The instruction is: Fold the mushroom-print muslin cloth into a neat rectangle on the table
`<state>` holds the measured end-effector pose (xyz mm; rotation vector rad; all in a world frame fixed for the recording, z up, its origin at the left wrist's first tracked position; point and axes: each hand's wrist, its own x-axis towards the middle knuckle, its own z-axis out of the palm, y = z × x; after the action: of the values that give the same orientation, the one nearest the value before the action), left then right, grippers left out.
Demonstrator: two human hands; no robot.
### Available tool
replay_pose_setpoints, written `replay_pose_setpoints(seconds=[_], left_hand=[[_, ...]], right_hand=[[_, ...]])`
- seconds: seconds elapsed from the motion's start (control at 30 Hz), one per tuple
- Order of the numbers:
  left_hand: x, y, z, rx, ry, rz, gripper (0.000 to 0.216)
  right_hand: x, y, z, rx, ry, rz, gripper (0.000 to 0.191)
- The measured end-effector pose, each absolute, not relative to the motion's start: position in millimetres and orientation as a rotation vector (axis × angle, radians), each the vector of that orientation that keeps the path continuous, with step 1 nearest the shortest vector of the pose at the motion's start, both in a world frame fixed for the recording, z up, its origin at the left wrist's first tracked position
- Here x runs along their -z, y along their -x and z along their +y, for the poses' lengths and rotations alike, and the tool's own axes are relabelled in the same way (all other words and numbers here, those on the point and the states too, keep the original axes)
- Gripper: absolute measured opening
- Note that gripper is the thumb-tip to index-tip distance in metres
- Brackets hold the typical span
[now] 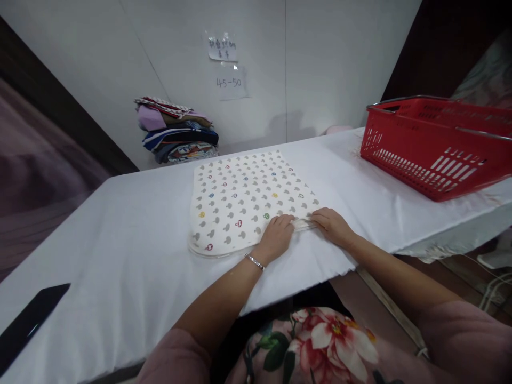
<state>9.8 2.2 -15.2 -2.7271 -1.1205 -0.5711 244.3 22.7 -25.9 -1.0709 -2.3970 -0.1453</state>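
A white cloth with a mushroom print (244,197) lies flat and folded in layers on the white-covered table (132,250). At its near edge, right of the middle, my left hand (276,238) has its fingers closed on the fabric; a silver bracelet is on that wrist. Close by, my right hand (333,226) pinches the near right corner. Between the two hands the layered edge shows slightly bunched. My fingertips are partly hidden by the backs of my hands.
Against the wall at the back left stands a stack of folded clothes (178,130). On the right side of the table sits a red plastic basket (424,154) with metal handles. A black flat object (32,325) lies at the left front. Paper notes (230,82) hang on the wall.
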Motion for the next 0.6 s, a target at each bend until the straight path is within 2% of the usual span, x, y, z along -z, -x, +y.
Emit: replay_pose_setpoints(seconds=[0.2, 0.6], left_hand=[[8.6, -11.7, 4.2, 0.764, 2.757, -1.438, 0.014], [11.4, -13.7, 7.4, 0.541, 2.758, -1.444, 0.017]], right_hand=[[20.8, -244.1, 18.9, 0.074, 1.017, -2.436, 0.019], [18.9, -241.1, 18.9, 0.113, 1.032, -2.51, 0.022]])
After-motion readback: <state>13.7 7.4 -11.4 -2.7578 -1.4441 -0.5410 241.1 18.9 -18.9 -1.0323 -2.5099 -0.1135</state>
